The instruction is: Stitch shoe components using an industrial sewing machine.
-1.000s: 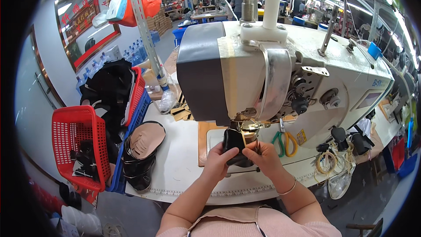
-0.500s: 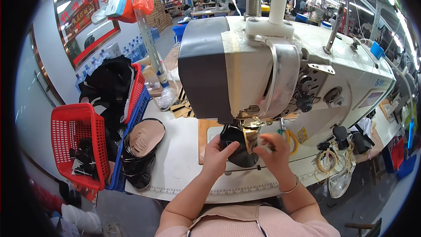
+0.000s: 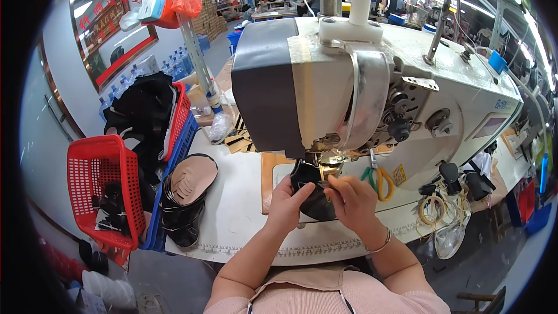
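Black piece (image 3: 317, 207): pinched by left fingers (image 3: 303, 193); right fingers (image 3: 347, 191) curled beside it, hold unclear. Black scraps (image 3: 111, 202): contained in red basket (image 3: 133, 189).

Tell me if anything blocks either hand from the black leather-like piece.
Nothing visible does. The left hand holds the black leather-like piece; the right hand is at its right side, contact unclear. The scissors lie beyond, out of the way.

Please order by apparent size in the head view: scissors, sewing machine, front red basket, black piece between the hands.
1. Sewing machine
2. Front red basket
3. Scissors and black piece: unsure, the black piece is partly hidden.
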### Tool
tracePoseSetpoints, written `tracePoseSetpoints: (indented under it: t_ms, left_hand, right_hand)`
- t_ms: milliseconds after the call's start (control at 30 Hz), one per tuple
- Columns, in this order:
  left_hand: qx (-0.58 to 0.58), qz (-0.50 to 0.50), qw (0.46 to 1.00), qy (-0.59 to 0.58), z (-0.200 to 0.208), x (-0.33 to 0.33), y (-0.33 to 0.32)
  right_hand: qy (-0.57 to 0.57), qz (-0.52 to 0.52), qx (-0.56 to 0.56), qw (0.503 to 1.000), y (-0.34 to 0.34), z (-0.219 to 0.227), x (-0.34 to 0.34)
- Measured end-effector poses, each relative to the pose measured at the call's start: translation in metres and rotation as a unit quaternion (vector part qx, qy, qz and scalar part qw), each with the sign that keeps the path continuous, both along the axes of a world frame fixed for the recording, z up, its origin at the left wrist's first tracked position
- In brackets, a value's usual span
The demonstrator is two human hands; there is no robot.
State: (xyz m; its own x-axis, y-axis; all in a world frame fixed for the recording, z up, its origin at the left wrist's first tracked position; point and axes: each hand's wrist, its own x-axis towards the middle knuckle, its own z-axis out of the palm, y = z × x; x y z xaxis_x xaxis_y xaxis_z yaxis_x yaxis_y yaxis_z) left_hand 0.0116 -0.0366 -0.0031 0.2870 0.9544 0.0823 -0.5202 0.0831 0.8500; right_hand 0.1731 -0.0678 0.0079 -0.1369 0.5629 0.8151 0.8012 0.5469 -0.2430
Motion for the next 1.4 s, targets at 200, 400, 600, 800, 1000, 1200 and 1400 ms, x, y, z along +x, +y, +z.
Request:
tracePoseSetpoints:
  t_ms: [200,400,600,800,1000,1200,1400]
  left_hand:
    - [-0.021,0.033,0.999,-0.036,0.0,0.005,0.0]
    - [-0.021,0.057,0.998,-0.024,0.002,0.005,0.0]
    - [-0.014,0.081,0.996,0.019,0.014,0.005,0.014]
    - [-0.009,0.082,0.996,0.042,0.019,0.004,0.025]
    - [-0.023,0.083,0.996,0.0,0.017,0.006,0.031]
    - [-0.022,0.086,0.996,-0.013,0.019,0.009,0.036]
    - [-0.051,0.066,0.996,-0.023,0.016,0.006,0.047]
  right_hand:
    - [0.196,0.091,-0.05,0.975,0.002,-0.009,-0.004]
    - [0.202,0.146,-0.23,0.941,-0.003,-0.018,-0.006]
    - [0.245,0.141,-0.235,0.93,0.001,-0.012,-0.01]
    - [0.255,0.119,-0.246,0.928,0.004,-0.013,-0.01]
    - [0.248,0.098,-0.199,0.943,0.004,-0.006,-0.014]
    - [0.256,0.099,-0.213,0.938,0.005,-0.004,-0.013]
    - [0.276,0.081,-0.064,0.955,0.009,-0.013,-0.003]
